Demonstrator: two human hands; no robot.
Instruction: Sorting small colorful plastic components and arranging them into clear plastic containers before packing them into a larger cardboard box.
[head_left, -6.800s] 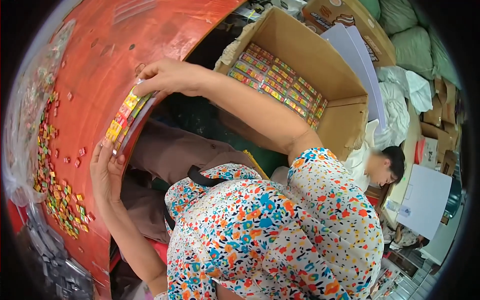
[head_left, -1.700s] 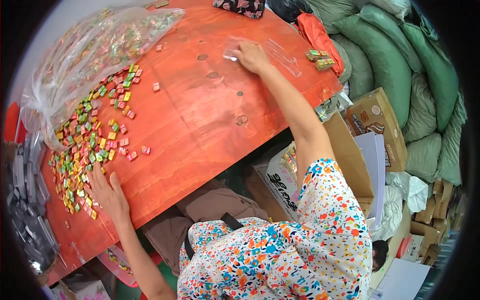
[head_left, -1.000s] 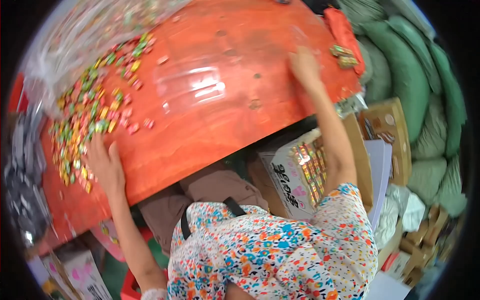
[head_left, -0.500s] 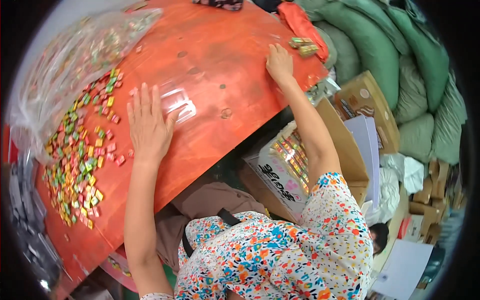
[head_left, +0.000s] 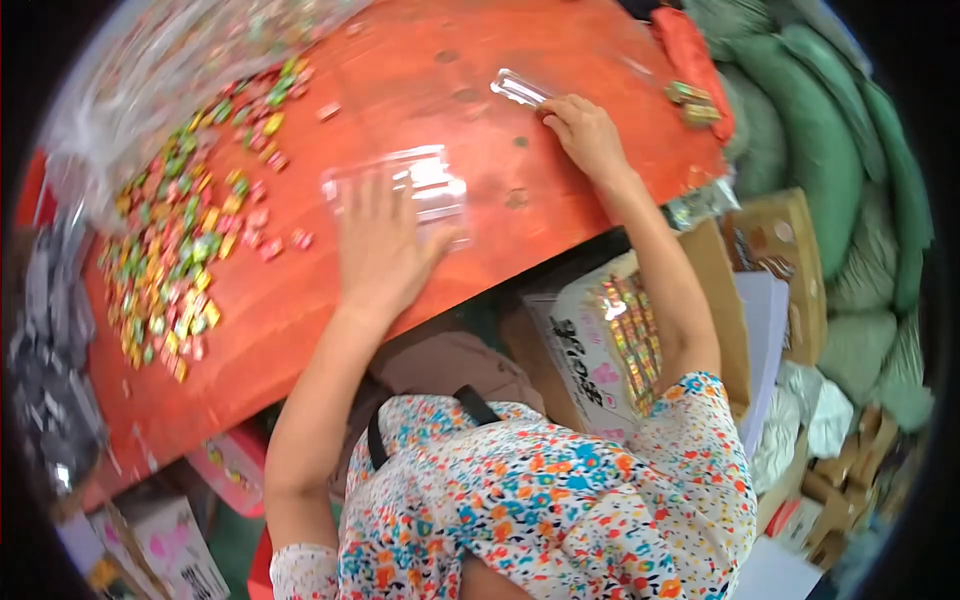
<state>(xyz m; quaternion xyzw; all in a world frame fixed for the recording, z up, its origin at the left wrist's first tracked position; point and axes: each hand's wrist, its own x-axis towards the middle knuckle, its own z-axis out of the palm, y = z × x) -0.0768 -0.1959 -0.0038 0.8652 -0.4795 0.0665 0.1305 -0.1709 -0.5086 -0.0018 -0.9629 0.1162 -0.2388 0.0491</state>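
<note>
Clear tray (head_left: 400, 190) now under left hand (head_left: 380, 255)

Orange-red tabletop (head_left: 560, 110) across the upper view, worn and spotted. Green stuffed sacks (head_left: 850, 170) piled at right — cardboard boxes (head_left: 770, 250) and white sheets (head_left: 770, 370) below them. Dark clutter at far left (head_left: 50, 400), blurred. Even, soft light throughout.
</note>
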